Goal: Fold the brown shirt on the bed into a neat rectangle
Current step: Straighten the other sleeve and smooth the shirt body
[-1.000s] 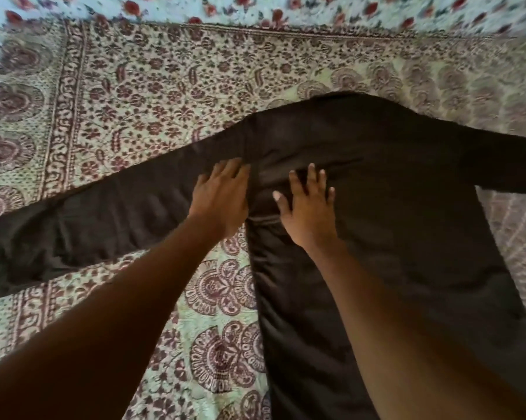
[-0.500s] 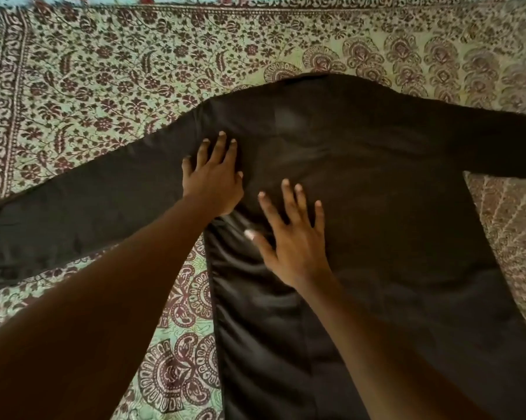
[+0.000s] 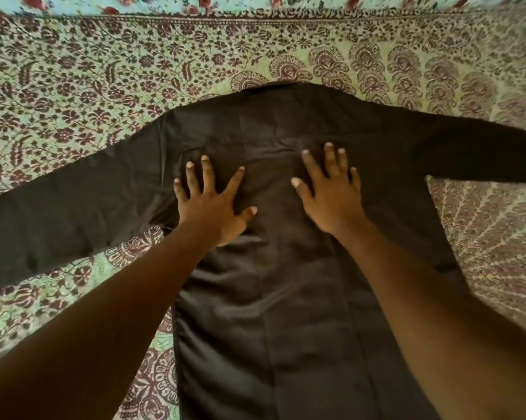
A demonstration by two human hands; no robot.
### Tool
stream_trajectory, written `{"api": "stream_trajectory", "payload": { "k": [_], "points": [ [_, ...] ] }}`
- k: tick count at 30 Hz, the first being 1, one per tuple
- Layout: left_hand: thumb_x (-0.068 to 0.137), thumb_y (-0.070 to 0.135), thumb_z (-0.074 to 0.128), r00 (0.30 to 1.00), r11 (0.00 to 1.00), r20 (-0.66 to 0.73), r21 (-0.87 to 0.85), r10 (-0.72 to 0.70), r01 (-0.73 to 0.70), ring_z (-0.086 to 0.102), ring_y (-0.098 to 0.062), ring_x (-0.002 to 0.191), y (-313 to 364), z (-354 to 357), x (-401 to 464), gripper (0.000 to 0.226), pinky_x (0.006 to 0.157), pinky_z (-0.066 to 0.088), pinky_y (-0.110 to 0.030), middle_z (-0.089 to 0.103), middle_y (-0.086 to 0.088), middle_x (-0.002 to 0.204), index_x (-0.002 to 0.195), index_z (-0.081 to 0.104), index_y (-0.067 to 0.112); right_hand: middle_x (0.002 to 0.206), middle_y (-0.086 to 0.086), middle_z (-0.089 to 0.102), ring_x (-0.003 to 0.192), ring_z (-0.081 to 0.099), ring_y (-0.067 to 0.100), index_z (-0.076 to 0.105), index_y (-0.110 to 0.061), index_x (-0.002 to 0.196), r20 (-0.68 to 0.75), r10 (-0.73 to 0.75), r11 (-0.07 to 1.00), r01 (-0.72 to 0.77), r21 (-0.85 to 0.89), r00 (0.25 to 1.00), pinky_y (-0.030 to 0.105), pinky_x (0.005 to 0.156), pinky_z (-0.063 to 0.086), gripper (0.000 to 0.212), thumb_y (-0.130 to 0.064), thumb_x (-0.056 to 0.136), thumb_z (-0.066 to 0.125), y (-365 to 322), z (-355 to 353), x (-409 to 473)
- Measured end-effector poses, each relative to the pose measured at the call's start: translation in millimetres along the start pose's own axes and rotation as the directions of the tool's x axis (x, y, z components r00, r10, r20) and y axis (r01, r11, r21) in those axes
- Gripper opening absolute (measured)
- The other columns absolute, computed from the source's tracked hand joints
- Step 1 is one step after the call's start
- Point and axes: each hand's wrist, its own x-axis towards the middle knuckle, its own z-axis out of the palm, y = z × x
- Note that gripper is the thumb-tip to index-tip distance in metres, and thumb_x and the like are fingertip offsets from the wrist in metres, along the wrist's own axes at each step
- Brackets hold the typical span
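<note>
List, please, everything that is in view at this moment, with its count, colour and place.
brown shirt: one, dark brown, spread flat on the bed, collar at the far end, both sleeves stretched out to the sides.
printed bedspread: one, pale green with maroon floral and paisley print, under the shirt.
floral sheet: one, light blue with red flowers, strip along the far edge.
left hand: one, fingers spread, flat on the shirt's upper body near the left sleeve.
right hand: one, fingers spread, flat on the shirt's upper middle.
</note>
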Motion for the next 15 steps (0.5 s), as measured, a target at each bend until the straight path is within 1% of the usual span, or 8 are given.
{"api": "stream_trajectory", "payload": {
  "k": [2, 3, 4, 6, 8, 10, 12, 15],
  "points": [
    [0.087, 0.086, 0.023, 0.999, 1.000, -0.048, -0.013, -0.006, 0.006, -0.017, -0.041, 0.155, -0.6, 6.6, -3.8, 0.083, 0.124, -0.001, -0.064, -0.024, -0.013, 0.168, 0.154, -0.013, 0.054, 0.173, 0.009, 0.003, 0.159, 0.002, 0.033, 0.017, -0.037, 0.162, 0.021, -0.227, 0.972, 0.228, -0.060, 0.974, 0.063, 0.124, 0.017, 0.070, -0.065, 0.099, 0.023, -11.8, 12.8, -21.7],
    [0.089, 0.083, 0.022, 0.994, 1.000, -0.106, -0.014, 0.007, -0.009, -0.015, -0.039, 0.156, -2.6, 8.4, -7.7, 0.081, 0.125, 0.000, -0.062, -0.020, -0.012, 0.169, 0.157, -0.007, 0.050, 0.173, 0.008, 0.006, 0.159, 0.006, 0.032, 0.018, -0.036, 0.162, 0.040, -0.300, 0.949, 0.302, -0.088, 0.953, 0.063, 0.123, 0.020, 0.070, -0.065, 0.099, 0.023, -14.1, 20.5, -32.0],
    [0.093, 0.079, 0.021, 0.983, 0.999, -0.177, 0.000, 0.038, -0.039, -0.010, -0.037, 0.157, -3.9, 11.1, -13.7, 0.078, 0.125, 0.003, -0.060, -0.014, -0.011, 0.171, 0.160, 0.003, 0.043, 0.173, 0.007, 0.008, 0.159, 0.009, 0.031, 0.019, -0.036, 0.162, 0.030, -0.317, 0.943, 0.318, -0.099, 0.948, 0.061, 0.123, 0.021, 0.069, -0.064, 0.099, 0.024, -12.6, 27.3, -39.7],
    [0.100, 0.067, 0.021, 0.952, 0.991, -0.277, 0.056, 0.133, -0.122, 0.003, -0.032, 0.159, -4.7, 21.4, -31.3, 0.073, 0.126, 0.013, -0.057, 0.001, -0.007, 0.172, 0.161, 0.021, 0.026, 0.173, 0.006, 0.011, 0.159, 0.012, 0.030, 0.021, -0.039, 0.161, -0.044, -0.229, 0.972, 0.225, -0.070, 0.973, 0.057, 0.124, 0.020, 0.067, -0.066, 0.100, 0.027, -5.3, 34.0, -44.6],
    [0.101, 0.062, 0.021, 0.939, 0.979, -0.279, 0.086, 0.203, -0.186, 0.010, -0.028, 0.158, -5.5, 37.7, -57.1, 0.075, 0.126, 0.017, -0.053, 0.009, -0.005, 0.172, 0.161, 0.022, 0.019, 0.173, 0.009, 0.008, 0.159, 0.008, 0.032, 0.019, -0.043, 0.160, -0.070, -0.089, 0.996, 0.087, -0.029, 0.994, 0.057, 0.124, 0.015, 0.067, -0.070, 0.099, 0.028, 0.2, 34.9, -45.1],
    [0.101, 0.062, 0.023, 0.942, 0.977, -0.262, 0.082, 0.211, -0.196, 0.009, -0.026, 0.159, -8.9, 55.0, -87.4, 0.076, 0.126, 0.017, -0.051, 0.008, -0.004, 0.172, 0.163, 0.016, 0.018, 0.172, 0.014, 0.002, 0.159, 0.001, 0.037, 0.018, -0.040, 0.161, -0.076, 0.009, 1.000, -0.009, -0.004, 0.997, 0.061, 0.124, 0.011, 0.070, -0.071, 0.099, 0.030, -2.6, 34.9, -46.1],
    [0.101, 0.062, 0.025, 0.951, 0.982, -0.244, 0.075, 0.189, -0.176, 0.004, -0.024, 0.159, -12.4, 67.6, -120.1, 0.078, 0.127, 0.015, -0.051, 0.003, -0.002, 0.173, 0.163, 0.011, 0.018, 0.172, 0.016, 0.001, 0.158, 0.000, 0.040, 0.019, -0.032, 0.162, -0.126, -0.031, 0.999, 0.025, -0.047, 0.991, 0.064, 0.122, 0.010, 0.073, -0.067, 0.100, 0.033, -14.8, 32.6, -52.2],
    [0.099, 0.062, 0.029, 0.965, 0.989, -0.216, 0.045, 0.148, -0.142, -0.001, -0.021, 0.159, -10.9, 82.6, -170.6, 0.082, 0.126, 0.016, -0.051, -0.003, 0.000, 0.173, 0.164, 0.006, 0.017, 0.172, 0.013, 0.005, 0.159, 0.005, 0.036, 0.023, -0.025, 0.162, -0.134, -0.274, 0.959, 0.261, -0.110, 0.952, 0.062, 0.122, 0.016, 0.073, -0.060, 0.100, 0.036, -41.5, 33.0, -68.1]
  ]
}}
